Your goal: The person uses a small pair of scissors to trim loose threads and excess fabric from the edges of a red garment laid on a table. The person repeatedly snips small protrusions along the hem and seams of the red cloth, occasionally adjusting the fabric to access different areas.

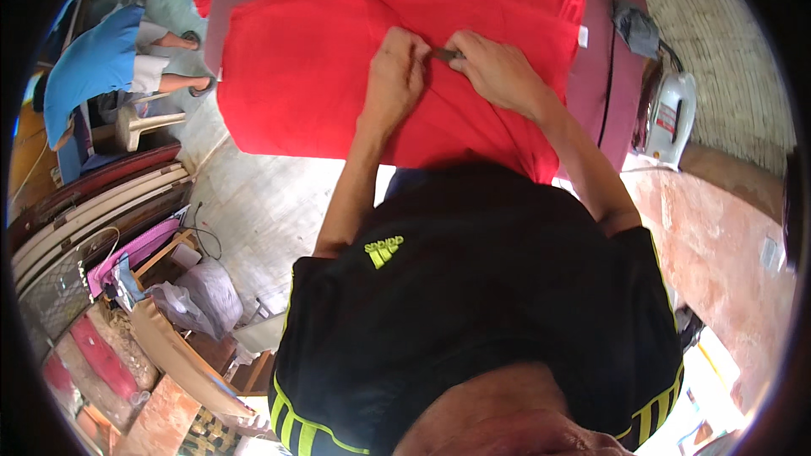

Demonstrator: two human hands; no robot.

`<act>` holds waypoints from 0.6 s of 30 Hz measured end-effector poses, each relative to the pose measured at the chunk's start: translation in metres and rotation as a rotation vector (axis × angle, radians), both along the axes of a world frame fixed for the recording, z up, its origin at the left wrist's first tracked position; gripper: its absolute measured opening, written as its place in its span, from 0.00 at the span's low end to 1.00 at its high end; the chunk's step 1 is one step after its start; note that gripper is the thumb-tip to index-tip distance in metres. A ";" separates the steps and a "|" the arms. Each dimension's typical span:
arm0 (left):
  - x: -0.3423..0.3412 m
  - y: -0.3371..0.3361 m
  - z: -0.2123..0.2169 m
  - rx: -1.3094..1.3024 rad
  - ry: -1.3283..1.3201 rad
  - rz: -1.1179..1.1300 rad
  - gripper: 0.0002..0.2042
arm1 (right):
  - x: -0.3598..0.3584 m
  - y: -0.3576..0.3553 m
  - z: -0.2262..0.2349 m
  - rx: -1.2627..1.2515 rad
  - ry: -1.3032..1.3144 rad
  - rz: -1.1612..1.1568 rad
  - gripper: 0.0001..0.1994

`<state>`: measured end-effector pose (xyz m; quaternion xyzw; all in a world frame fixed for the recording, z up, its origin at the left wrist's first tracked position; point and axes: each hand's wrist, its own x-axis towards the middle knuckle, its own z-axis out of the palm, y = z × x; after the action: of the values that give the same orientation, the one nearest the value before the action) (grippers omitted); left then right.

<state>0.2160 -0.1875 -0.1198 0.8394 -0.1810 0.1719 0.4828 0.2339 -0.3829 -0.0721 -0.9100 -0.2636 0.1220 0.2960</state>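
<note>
A red garment (296, 67) lies spread over a padded maroon board (604, 59) in front of me. My left hand (397, 67) is closed low over the cloth near its middle, fingers curled; what they hold is hidden. Just to its right, my right hand (490, 67) is closed in a pinch on a small dark brown strip (445, 54), which spans the short gap between my hands. Its kind is too small to tell. Creases in the red cloth run down from under my hands.
An iron (672, 122) stands off the board's right side, with a dark cord (610, 42) across the board. A grey cloth (635, 29) hangs there. At left, a person in blue (93, 76) bends beside a plastic stool (139, 122). Boards and bags (207, 295) crowd the lower left.
</note>
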 end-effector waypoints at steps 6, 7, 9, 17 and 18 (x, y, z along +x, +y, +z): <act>-0.001 0.002 -0.002 -0.055 0.046 -0.011 0.02 | -0.006 0.003 0.003 -0.013 0.031 0.007 0.09; -0.001 0.005 -0.003 -0.069 0.053 -0.003 0.02 | -0.002 0.005 0.002 0.013 0.032 0.017 0.09; -0.009 0.004 0.003 -0.311 0.202 0.016 0.03 | 0.002 -0.002 -0.009 0.124 0.024 0.014 0.08; -0.056 0.082 0.072 0.131 0.646 -0.226 0.14 | 0.012 -0.022 -0.016 0.550 0.317 -0.145 0.06; -0.053 0.076 0.074 0.171 0.550 -0.198 0.13 | 0.013 -0.018 -0.015 0.523 0.321 -0.162 0.06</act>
<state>0.1629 -0.1114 -0.0457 0.8704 -0.1382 -0.1253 0.4556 0.2466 -0.4013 -0.0874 -0.7901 -0.1627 0.1683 0.5665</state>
